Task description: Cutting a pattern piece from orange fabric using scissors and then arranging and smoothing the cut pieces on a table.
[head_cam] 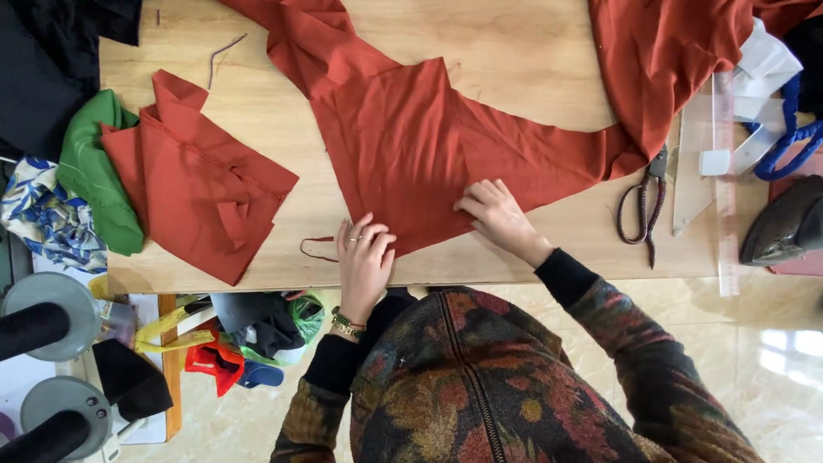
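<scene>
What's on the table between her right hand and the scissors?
In the head view, only bare wooden table lies between the right hand and the scissors; the rust-red cloth runs just above that stretch.

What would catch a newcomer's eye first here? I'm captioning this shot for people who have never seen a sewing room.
The rust-red fabric spread across the middle of the wooden table, with the left hand and right hand pressed flat on its near edge. Then the folded rust-red pieces at the left, and the scissors lying at the right.
</scene>
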